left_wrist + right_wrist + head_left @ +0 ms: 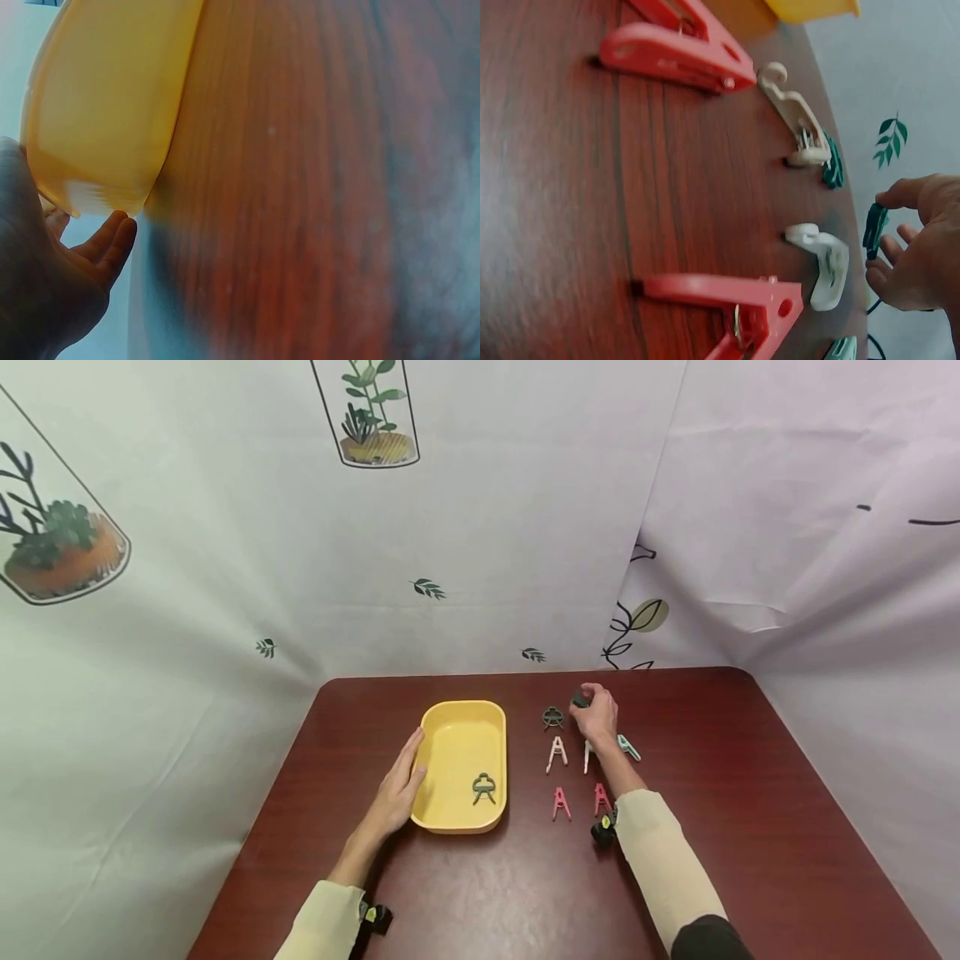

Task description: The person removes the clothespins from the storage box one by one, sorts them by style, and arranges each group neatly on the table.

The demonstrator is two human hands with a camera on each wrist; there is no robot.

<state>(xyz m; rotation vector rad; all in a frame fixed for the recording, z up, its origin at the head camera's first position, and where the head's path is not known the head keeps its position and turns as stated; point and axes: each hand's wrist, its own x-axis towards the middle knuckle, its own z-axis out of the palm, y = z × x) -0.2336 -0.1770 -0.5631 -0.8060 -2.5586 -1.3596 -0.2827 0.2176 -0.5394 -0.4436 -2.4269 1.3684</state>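
Observation:
My left hand (397,789) holds the left rim of a yellow plastic tray (459,752), thumb over the edge and fingers along the outer wall. A dark green clip (483,786) lies inside the tray near its right side. Beyond the tray to the right, my right hand (597,714) pinches another dark green clip (875,226) between thumb and fingers, raised off the table in the right wrist view. Close by on its left lies a third dark green clip (552,717). Below are a beige clothespin (557,753) and a white clothespin (826,266), the latter partly hidden by my hand in the head view.
Nearer on the dark red table (480,893) lie two red clothespins, the left red clothespin (561,803) and the right red clothespin (602,798). A mint-green clothespin (628,747) lies right of my right wrist. A pale printed cloth (510,568) hangs behind the table.

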